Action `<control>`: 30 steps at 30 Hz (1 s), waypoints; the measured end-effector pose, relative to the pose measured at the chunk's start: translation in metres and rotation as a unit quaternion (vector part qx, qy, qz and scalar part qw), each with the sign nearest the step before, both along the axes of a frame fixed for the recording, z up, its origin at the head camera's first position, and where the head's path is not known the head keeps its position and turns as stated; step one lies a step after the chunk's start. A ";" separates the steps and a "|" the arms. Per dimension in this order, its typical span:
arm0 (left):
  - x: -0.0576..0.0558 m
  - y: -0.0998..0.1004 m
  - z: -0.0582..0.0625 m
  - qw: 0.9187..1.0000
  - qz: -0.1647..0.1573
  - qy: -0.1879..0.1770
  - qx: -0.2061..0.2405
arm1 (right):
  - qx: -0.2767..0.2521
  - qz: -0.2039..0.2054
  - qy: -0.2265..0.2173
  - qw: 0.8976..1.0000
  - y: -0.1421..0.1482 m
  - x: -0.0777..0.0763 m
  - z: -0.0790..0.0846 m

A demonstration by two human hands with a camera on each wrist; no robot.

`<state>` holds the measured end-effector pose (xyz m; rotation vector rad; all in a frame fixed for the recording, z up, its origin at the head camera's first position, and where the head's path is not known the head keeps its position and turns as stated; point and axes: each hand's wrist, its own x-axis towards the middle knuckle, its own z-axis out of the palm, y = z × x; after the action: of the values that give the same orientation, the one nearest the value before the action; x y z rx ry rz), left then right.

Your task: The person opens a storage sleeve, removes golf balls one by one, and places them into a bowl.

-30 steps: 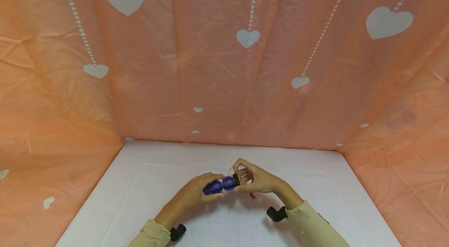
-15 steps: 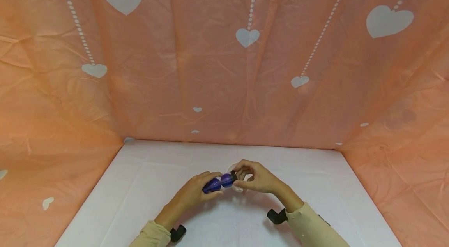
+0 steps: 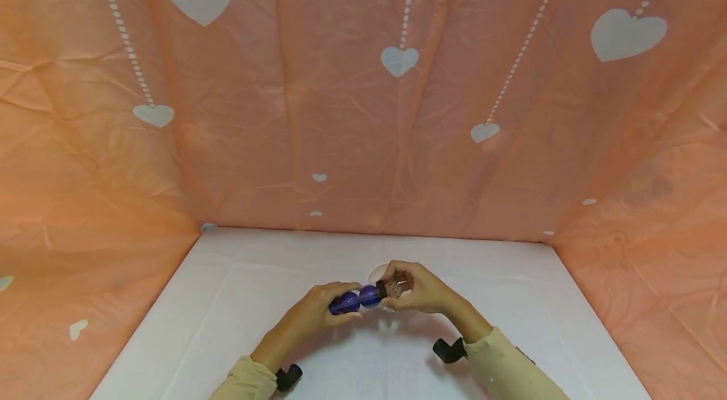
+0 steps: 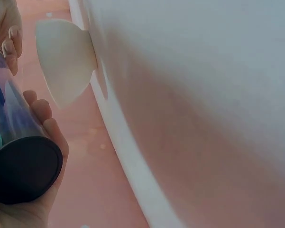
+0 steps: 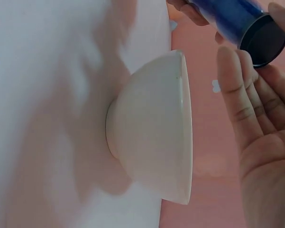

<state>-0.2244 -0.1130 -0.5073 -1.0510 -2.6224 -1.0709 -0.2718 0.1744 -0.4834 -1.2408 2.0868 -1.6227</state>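
Observation:
Between both hands, lifted over the white table, lies an hourglass (image 3: 369, 296) with two purple-blue bulbs in a clear tube and black end caps. My left hand (image 3: 318, 306) grips its left part, fingers over the top and thumb along the near side. My right hand (image 3: 421, 289) pinches the cap at the other end between thumb and fingertips. The left wrist view shows one black cap (image 4: 26, 168) close up, with fingers round the tube. In the right wrist view, thumb and fingertips meet the rim of the other cap (image 5: 264, 40).
A white bowl (image 5: 151, 123) stands upright on the table (image 3: 272, 267), just behind and partly hidden by the right hand in the head view. Orange curtain (image 3: 341, 103) with white hearts encloses the back and sides. Black wrist mounts (image 3: 449, 351) hang below the sleeves.
The hourglass's right end tipped up slightly and has come down again. The right hand's fingers have drawn closer round the cap. Left hand stays almost in place.

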 end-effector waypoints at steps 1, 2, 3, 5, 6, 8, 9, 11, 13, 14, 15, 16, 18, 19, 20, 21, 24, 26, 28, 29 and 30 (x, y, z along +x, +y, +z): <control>0.000 0.000 0.000 1.000 -0.006 -0.001 0.003 | 0.000 0.002 -0.003 1.000 0.000 0.000 0.000; -0.001 -0.001 0.000 1.000 -0.010 -0.001 0.005 | 0.001 0.004 -0.002 1.000 0.000 0.000 0.001; -0.001 -0.001 -0.001 1.000 -0.015 0.001 0.008 | 0.002 0.004 -0.003 1.000 0.000 0.000 0.001; -0.002 -0.002 -0.001 1.000 -0.024 0.003 0.013 | 0.008 0.003 -0.003 1.000 0.000 0.001 0.004; -0.003 -0.003 -0.001 1.000 -0.025 0.001 0.015 | 0.011 0.003 -0.001 1.000 0.000 0.001 0.005; -0.004 -0.004 -0.001 0.999 -0.028 -0.002 0.014 | 0.011 0.009 0.011 1.000 -0.001 0.001 0.007; -0.004 -0.005 -0.001 0.999 -0.030 -0.006 0.015 | 0.014 0.010 0.012 1.000 -0.001 0.001 0.007; -0.005 -0.006 -0.001 0.999 -0.033 -0.014 0.012 | 0.018 0.014 0.020 1.000 -0.001 0.001 0.008; -0.005 -0.006 0.000 0.999 -0.038 -0.021 0.012 | 0.024 0.016 0.028 0.999 -0.001 0.001 0.008; -0.005 -0.007 0.000 0.999 -0.039 -0.024 0.013 | 0.027 0.016 0.030 0.999 -0.001 0.001 0.008; -0.005 -0.007 0.000 0.999 -0.040 -0.026 0.013 | 0.032 0.015 0.033 0.999 -0.001 0.001 0.009; -0.006 -0.007 0.000 0.999 -0.041 -0.025 0.013 | 0.035 0.016 0.034 0.999 -0.001 0.001 0.009; -0.006 -0.008 0.000 0.999 -0.043 -0.024 0.012 | 0.039 0.019 0.038 0.998 0.000 0.002 0.011; -0.006 -0.008 0.000 0.999 -0.043 -0.023 0.010 | 0.041 0.021 0.040 0.998 0.000 0.002 0.012; -0.007 -0.008 0.000 0.999 -0.044 -0.023 0.009 | 0.043 0.022 0.042 0.998 0.000 0.002 0.013; -0.007 -0.008 0.000 0.999 -0.045 -0.022 0.009 | 0.046 0.023 0.044 0.998 0.001 0.002 0.013; -0.008 -0.008 0.000 0.998 -0.049 -0.023 0.010 | 0.055 0.026 0.053 0.997 0.002 0.003 0.014; -0.008 -0.008 -0.001 0.998 -0.052 -0.024 0.011 | 0.061 0.028 0.059 0.996 0.002 0.003 0.014; -0.009 -0.007 0.000 0.998 -0.058 -0.023 0.014 | 0.066 0.028 0.060 0.996 0.002 0.003 0.014; -0.009 -0.007 0.000 0.998 -0.060 -0.022 0.015 | 0.068 0.027 0.060 0.995 0.003 0.003 0.014; -0.009 -0.007 0.000 0.998 -0.062 -0.020 0.016 | 0.069 0.027 0.063 0.995 0.003 0.003 0.014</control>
<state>-0.2335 -0.1204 -0.5072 -1.2116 -2.5917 -1.1653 -0.2687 0.1773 -0.4689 -1.3720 2.1784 -1.3844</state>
